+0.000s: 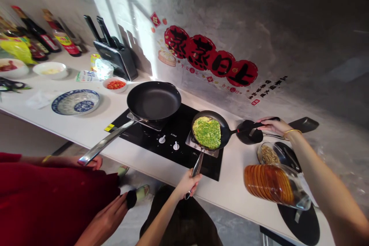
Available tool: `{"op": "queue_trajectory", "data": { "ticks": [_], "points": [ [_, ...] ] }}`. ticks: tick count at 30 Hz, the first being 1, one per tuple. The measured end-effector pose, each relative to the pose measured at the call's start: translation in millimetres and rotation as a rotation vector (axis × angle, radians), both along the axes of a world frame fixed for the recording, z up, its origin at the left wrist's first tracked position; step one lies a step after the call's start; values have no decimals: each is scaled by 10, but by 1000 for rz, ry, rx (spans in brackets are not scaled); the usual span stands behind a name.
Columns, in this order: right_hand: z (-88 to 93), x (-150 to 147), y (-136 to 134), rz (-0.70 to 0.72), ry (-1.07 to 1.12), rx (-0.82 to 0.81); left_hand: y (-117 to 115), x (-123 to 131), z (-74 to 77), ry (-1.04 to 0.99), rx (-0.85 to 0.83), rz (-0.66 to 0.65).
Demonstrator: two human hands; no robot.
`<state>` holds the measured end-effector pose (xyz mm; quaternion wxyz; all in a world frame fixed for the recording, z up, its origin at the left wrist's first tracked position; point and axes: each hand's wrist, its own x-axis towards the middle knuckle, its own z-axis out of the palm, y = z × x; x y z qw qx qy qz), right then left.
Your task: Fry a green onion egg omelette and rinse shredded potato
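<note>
A small black frying pan (223,127) stands on the right burner of the black cooktop (178,130), filled with a flat green and yellow omelette (207,132). My left hand (187,184) is closed round the end of the pan's metal handle at the counter's front edge. My right hand (273,125) is closed on the handle of a black spatula (249,131), whose blade lies just right of the pan's rim, touching or nearly touching it.
A large empty pan (154,100) sits on the left burner, handle toward a person in red (43,196) at the left. Right of me are a ribbed glass jar (271,182) and a jar of seeds (269,154). A knife block (115,55), bowls, a blue plate (75,102) and bottles stand left.
</note>
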<state>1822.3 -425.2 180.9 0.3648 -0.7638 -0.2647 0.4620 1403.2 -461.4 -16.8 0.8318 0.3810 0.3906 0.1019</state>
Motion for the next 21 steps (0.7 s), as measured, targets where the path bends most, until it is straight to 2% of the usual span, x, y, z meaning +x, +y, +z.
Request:
{"op": "queue_trajectory", "data": {
  "ticks": [5,8,11,15,21],
  "points": [
    [23,-80,199,56,-91,22,24,-16,47,29,3,-24],
    [-33,16,273,16,-51,43,39,-13,62,36,-3,-33],
    [-209,141,168,-62,53,68,45,-7,39,23,-11,-45],
    [-427,257,-45,-61,176,111,55,-12,10,13,-1,-49],
    [-373,397,-110,-65,134,79,88,-32,35,17,-4,-60]
  ]
}}
